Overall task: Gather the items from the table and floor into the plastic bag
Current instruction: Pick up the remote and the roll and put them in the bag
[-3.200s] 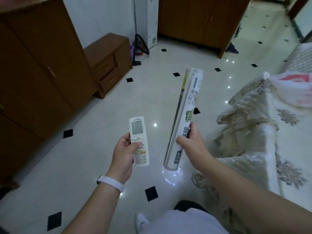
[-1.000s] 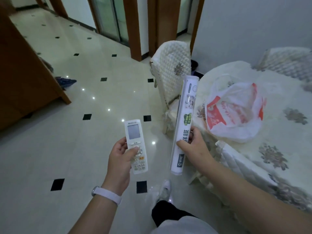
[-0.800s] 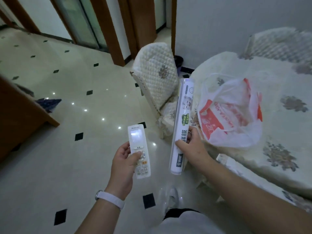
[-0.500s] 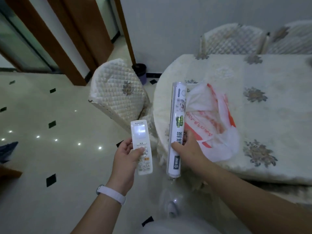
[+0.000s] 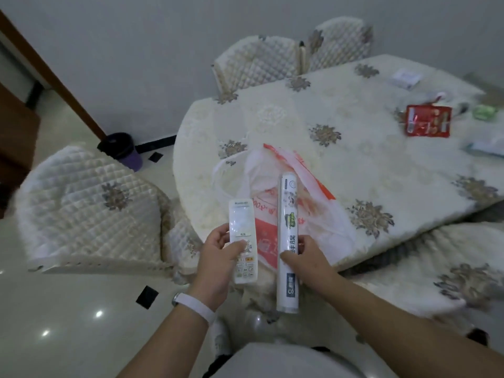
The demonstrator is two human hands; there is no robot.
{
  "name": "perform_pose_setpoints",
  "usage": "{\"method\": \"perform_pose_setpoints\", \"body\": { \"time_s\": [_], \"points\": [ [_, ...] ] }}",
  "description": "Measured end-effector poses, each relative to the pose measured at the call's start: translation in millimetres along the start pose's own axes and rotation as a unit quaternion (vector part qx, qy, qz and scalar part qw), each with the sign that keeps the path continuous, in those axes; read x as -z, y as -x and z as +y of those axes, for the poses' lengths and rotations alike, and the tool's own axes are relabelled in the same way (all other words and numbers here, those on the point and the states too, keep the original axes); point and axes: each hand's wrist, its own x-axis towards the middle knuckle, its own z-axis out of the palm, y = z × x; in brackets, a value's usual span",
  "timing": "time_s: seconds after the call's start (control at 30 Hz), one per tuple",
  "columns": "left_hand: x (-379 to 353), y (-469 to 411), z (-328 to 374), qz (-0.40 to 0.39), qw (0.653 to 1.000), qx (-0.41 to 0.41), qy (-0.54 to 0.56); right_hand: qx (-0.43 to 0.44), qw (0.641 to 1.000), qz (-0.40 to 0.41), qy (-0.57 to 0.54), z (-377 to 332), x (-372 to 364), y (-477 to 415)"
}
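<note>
My left hand (image 5: pixel 216 261) grips a white remote control (image 5: pixel 243 244), held upright with its buttons facing me. My right hand (image 5: pixel 305 261) holds a long white roll of cling film (image 5: pixel 288 233) around its middle, upright. Both are just in front of a white and red plastic bag (image 5: pixel 311 197) that lies crumpled on the near edge of the table (image 5: pixel 341 148), which has a cream flowered cloth. A red packet (image 5: pixel 427 120), a green item (image 5: pixel 485 111) and a small white box (image 5: pixel 406 78) lie at the table's far right.
A quilted chair (image 5: pixel 90 211) stands to the left of the table, two more (image 5: pixel 259 64) behind it by the wall, and a cushioned seat (image 5: pixel 436 268) at the right. A dark bin (image 5: pixel 122 148) sits on the tiled floor near the wall.
My view has swung from the open floor round to the table. The bag and table have come closer and now sit right behind the remote and roll; both hands keep their holds.
</note>
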Motion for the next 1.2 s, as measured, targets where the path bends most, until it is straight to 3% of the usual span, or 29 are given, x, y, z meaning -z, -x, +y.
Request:
{"method": "perform_pose_setpoints", "body": {
  "time_s": [0.27,0.4,0.57,0.93,1.2],
  "points": [
    [8,-56,27,-0.148,0.987,0.02,-0.055,-0.094,0.99,0.1,-0.039,-28,-32,-25],
    [-14,-78,35,-0.196,0.978,0.035,-0.065,-0.097,0.984,0.151,0.019,-37,-34,-36],
    [-50,-108,32,-0.18,0.978,0.048,-0.091,-0.1,0.983,0.152,0.033,-32,-32,-58],
    [-71,-162,13,-0.114,0.956,0.034,-0.27,-0.083,0.986,0.145,0.027,-1,-19,-100],
    [-72,-172,0,-0.127,0.943,0.034,-0.306,-0.065,0.986,0.146,0.038,0,-19,-111]
  ]
}}
